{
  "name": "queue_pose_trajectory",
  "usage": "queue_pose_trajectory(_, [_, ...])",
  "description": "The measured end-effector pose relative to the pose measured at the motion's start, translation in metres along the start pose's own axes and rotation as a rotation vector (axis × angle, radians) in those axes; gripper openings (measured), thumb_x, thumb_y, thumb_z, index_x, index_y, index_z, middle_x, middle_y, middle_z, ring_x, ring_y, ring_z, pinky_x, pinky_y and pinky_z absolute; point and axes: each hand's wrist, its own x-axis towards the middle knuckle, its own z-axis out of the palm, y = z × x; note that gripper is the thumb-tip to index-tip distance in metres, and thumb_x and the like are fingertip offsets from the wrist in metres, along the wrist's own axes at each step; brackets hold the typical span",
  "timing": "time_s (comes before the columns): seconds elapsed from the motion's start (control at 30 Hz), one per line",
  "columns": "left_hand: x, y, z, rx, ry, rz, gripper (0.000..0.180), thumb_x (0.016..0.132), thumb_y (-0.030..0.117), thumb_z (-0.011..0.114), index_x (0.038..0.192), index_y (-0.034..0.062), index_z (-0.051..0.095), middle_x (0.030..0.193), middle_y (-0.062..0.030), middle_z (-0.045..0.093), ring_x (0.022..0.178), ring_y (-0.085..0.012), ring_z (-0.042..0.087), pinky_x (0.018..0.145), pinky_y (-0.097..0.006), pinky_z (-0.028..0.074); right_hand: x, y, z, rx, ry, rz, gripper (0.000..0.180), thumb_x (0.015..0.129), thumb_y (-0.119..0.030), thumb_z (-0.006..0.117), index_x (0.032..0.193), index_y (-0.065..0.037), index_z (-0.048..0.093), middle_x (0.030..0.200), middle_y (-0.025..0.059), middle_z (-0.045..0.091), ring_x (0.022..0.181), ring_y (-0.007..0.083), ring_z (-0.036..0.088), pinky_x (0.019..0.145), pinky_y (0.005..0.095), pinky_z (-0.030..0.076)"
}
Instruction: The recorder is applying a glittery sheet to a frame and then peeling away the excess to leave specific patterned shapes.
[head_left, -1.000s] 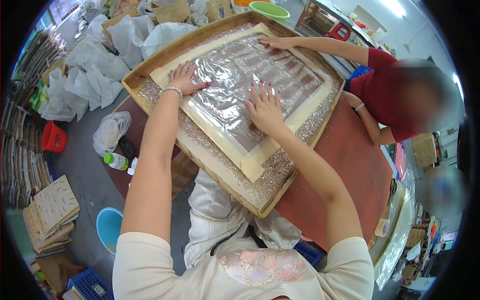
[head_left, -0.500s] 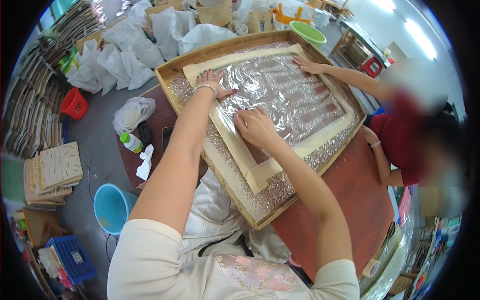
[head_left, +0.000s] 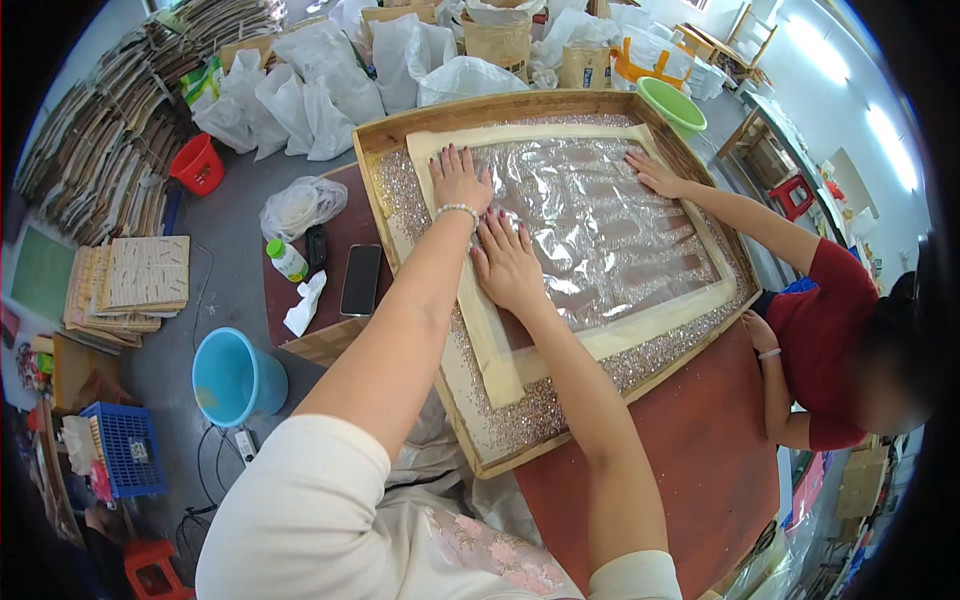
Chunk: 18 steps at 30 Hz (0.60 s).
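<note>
A clear plastic sheet [head_left: 590, 225] with a wide cream border [head_left: 483, 335] lies in a shallow wooden tray [head_left: 480, 468]. Brownish stripes and glittering grains show through the plastic. Loose sparkling rhinestones [head_left: 545, 405] are spread around the border in the tray. My left hand [head_left: 462, 185] presses flat on the sheet's left edge, fingers stretched out, a beaded bracelet at its wrist. Just nearer to me, my right hand [head_left: 510, 268] rests flat on the plastic with its fingers extended. Neither hand grips anything.
A co-worker's hand [head_left: 655, 177] lies on the sheet's far right; that person's other hand [head_left: 760, 332] is by the tray's right side. The tray sits over a red table [head_left: 660, 460]. Left are a phone [head_left: 361, 280], green-capped bottle [head_left: 287, 260] and blue bucket [head_left: 235, 375].
My right hand has gone from curled fingers to lying flat on the sheet, closer to my left hand. The whole view has shifted, with the tray appearing lower and further right.
</note>
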Motion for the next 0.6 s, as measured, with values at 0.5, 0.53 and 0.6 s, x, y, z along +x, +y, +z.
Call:
queue_pose_trajectory(0.5, [0.026, -0.004, -0.003, -0.027, 0.117, 0.025, 0.068, 0.092, 0.046, 0.038, 0.148, 0.0079, 0.030, 0.151, -0.0285, 0.022, 0.142, -0.0408, 0.017, 0.117, -0.050, 0.007, 0.025, -0.004, -0.001, 0.028, 0.024, 0.048, 0.053, 0.099, -0.039, 0.033, 0.141, -0.008, 0.040, 0.149, 0.0114, 0.037, 0.140, 0.0266, 0.029, 0.116, 0.0441, 0.017])
queue_pose_trajectory(0.53, [0.022, -0.004, 0.000, -0.031, 0.113, 0.026, 0.068, 0.092, 0.046, 0.038, 0.148, 0.0079, 0.030, 0.151, -0.0285, 0.022, 0.142, -0.0408, 0.017, 0.117, -0.050, 0.007, 0.020, -0.003, 0.000, 0.025, 0.020, 0.052, 0.053, 0.099, -0.039, 0.033, 0.141, -0.008, 0.040, 0.149, 0.0114, 0.037, 0.140, 0.0266, 0.029, 0.116, 0.0441, 0.017])
queue_pose_trajectory(0.6, [0.012, -0.004, 0.006, -0.041, 0.097, 0.002, 0.068, 0.092, 0.047, 0.037, 0.148, 0.0082, 0.030, 0.151, -0.0286, 0.022, 0.142, -0.0404, 0.018, 0.117, -0.050, 0.007, 0.010, 0.000, 0.002, -0.012, 0.008, 0.005, 0.052, 0.099, -0.038, 0.034, 0.141, -0.008, 0.040, 0.148, 0.0111, 0.037, 0.140, 0.0263, 0.029, 0.116, 0.0444, 0.017])
